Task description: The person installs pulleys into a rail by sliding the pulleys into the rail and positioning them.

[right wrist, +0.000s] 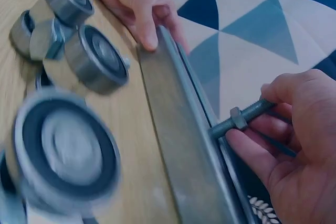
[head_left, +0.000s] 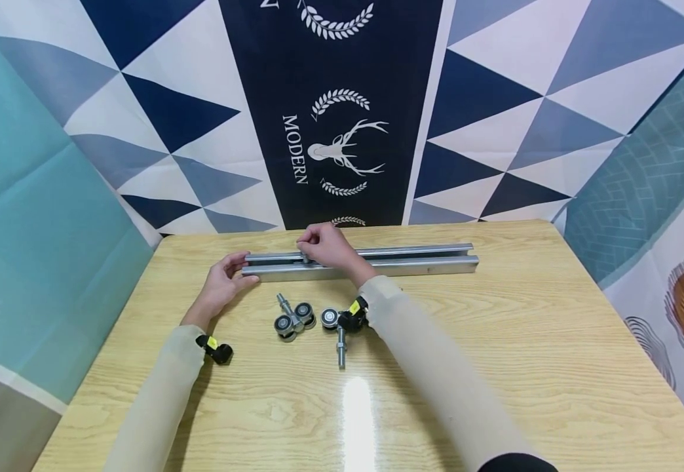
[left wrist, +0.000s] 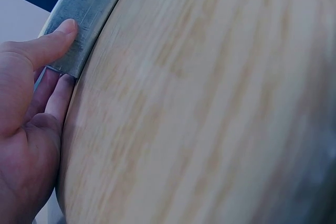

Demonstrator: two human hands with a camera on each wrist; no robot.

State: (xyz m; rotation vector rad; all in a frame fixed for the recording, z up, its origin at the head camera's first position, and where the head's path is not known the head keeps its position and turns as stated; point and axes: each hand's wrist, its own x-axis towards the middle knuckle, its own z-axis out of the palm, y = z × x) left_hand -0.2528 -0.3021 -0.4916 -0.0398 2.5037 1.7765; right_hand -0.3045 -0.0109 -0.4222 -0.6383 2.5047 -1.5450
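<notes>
A grey metal channel rail (head_left: pixel 430 267) lies lengthwise near the back of the wooden table, its slot facing up. My left hand (head_left: pixel 219 287) holds the rail's left end, thumb (left wrist: pixel 60 38) on the front face and fingers around the end. Farther along, my right hand (head_left: pixel 331 248) pinches a threaded bolt (right wrist: pixel 252 113) with a nut on it. The bolt stands up out of the slot, and whatever it joins inside the rail is hidden. In front of the rail lie two roller trolleys, the left trolley (head_left: pixel 285 325) and the right trolley (head_left: pixel 341 354), partly covered by the right wrist camera.
The wooden table (head_left: pixel 295 419) reaches back to a patterned cloth wall (head_left: pixel 342 157). A teal panel (head_left: pixel 41 216) stands along the left side. More patterned cloth (head_left: pixel 660 288) hangs at the right.
</notes>
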